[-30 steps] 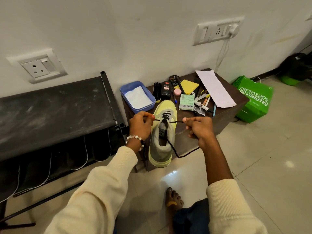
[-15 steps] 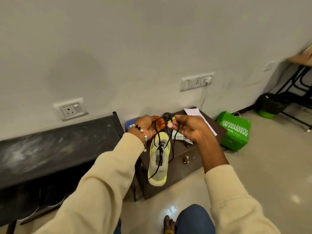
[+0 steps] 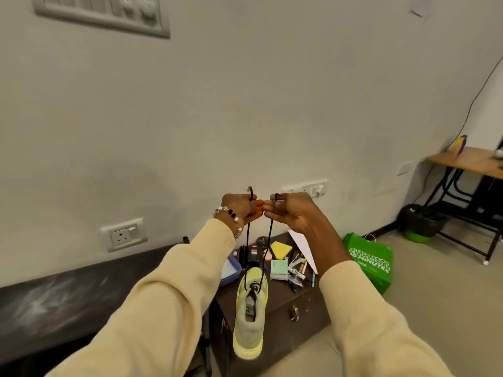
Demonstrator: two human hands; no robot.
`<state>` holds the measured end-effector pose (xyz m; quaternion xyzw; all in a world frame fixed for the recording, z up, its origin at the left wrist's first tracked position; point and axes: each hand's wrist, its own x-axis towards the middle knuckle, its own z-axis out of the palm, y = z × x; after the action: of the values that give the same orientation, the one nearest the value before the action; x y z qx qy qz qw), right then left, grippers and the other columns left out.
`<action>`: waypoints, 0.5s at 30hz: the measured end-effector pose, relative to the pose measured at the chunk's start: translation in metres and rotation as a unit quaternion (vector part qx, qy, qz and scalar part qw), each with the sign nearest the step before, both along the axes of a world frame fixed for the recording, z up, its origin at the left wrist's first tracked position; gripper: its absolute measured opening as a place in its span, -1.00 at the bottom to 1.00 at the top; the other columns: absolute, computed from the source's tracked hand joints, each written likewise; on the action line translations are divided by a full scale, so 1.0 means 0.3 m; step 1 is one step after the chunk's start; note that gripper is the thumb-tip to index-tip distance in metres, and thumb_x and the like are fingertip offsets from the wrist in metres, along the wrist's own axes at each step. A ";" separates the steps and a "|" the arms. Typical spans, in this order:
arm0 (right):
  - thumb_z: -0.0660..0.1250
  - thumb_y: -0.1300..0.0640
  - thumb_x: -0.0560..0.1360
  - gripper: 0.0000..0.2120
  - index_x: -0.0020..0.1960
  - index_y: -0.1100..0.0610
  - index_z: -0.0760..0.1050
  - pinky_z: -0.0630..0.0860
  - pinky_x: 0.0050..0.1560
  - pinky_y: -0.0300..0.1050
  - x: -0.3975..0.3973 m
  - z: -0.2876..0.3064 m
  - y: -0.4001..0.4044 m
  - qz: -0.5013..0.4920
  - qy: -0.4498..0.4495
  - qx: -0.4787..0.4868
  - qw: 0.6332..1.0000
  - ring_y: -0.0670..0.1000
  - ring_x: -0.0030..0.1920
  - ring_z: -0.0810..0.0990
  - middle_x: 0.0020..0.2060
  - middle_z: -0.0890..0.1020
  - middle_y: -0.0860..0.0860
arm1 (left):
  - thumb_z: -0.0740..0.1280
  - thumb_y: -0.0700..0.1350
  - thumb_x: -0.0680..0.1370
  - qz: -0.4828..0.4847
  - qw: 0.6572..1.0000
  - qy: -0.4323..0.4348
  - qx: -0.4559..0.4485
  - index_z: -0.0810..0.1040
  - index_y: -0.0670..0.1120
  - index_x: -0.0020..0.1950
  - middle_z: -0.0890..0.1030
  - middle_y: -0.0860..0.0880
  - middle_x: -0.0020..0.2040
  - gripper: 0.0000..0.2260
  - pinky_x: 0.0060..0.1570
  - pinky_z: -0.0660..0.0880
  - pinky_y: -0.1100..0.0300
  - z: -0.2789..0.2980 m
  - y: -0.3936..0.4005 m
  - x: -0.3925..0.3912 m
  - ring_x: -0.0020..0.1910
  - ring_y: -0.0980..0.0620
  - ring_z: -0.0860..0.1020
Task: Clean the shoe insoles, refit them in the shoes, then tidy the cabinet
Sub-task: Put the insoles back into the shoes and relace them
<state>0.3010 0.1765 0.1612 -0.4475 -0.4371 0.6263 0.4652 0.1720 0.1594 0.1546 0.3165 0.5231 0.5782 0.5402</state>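
Both lace ends (image 3: 269, 235), pinched by left hand (image 3: 241, 206) and right hand (image 3: 292, 210), now rise taut above the shoe (image 3: 250, 314) (relacing nearly done).

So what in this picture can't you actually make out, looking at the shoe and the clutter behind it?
All in the head view:
- Whether an insole sits inside the pale yellow-green lace-up shoe: its opening is dark and narrow.
- The blue plastic tray: mostly hidden behind the left sleeve.
- The print on the small green card: too small to read.
- The pens on the dark brown cabinet: too small and jumbled to count.
- How each hand's fingertips pinch the black lace: hidden by the knuckles.
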 end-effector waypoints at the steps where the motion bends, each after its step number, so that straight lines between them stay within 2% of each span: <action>1: 0.14 0.51 0.51 -0.82 -0.05 0.31 0.45 0.61 -0.09 0.00 -0.001 0.008 0.005 -0.007 -0.020 0.008 1.000 0.15 -0.14 0.65 -0.15 0.62 0.25 | 0.27 -0.45 0.52 0.001 1.000 0.019 0.003 0.53 -0.33 0.15 0.64 -0.20 -0.07 -0.78 -0.12 0.60 0.13 0.006 0.009 -0.001 -0.13 -0.06 0.63; 6: 0.28 0.34 0.53 -0.94 -0.11 0.27 0.51 0.63 -0.25 -0.05 -0.004 0.029 0.026 -0.065 -0.125 0.066 0.988 0.07 -0.36 0.61 -0.28 0.62 0.19 | 0.35 -0.21 0.56 0.008 0.991 0.131 0.029 0.57 -0.29 0.13 0.65 -0.17 -0.15 -0.80 -0.35 0.61 0.18 0.025 0.042 -0.011 -0.29 -0.04 0.65; 9: 0.37 0.18 0.51 -0.87 -0.05 0.26 0.59 0.49 -0.43 -0.18 -0.003 0.032 0.050 -0.095 -0.195 0.114 0.970 -0.01 -0.46 0.51 -0.30 0.61 0.15 | 0.40 -0.13 0.53 0.034 0.968 0.241 0.061 0.62 -0.23 0.11 0.66 -0.12 -0.21 -0.78 -0.48 0.54 0.26 0.037 0.063 -0.013 -0.40 0.02 0.60; 12: 0.43 0.07 0.46 -0.77 0.01 0.22 0.62 0.39 -0.45 -0.21 -0.009 0.047 0.076 -0.118 -0.235 0.157 0.952 -0.03 -0.34 0.46 -0.25 0.58 0.09 | 0.42 -0.06 0.51 0.043 0.936 0.340 0.087 0.64 -0.16 0.09 0.64 -0.08 -0.16 -0.77 -0.47 0.50 0.26 0.053 0.090 -0.011 -0.34 0.03 0.55; 15: 0.43 0.06 0.46 -0.72 0.09 0.21 0.61 0.41 -0.40 -0.23 -0.017 0.062 0.099 -0.116 -0.214 0.175 0.954 0.03 -0.14 0.51 -0.11 0.57 0.06 | 0.44 -0.01 0.48 0.029 0.921 0.376 0.098 0.65 -0.12 0.11 0.61 -0.05 -0.04 -0.73 -0.46 0.45 0.27 0.068 0.119 -0.005 -0.18 -0.03 0.58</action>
<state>0.2959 0.2062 0.1799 -0.5300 -0.5743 0.3709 0.5017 0.1706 0.1951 0.1750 0.5470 0.6376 0.4799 0.2529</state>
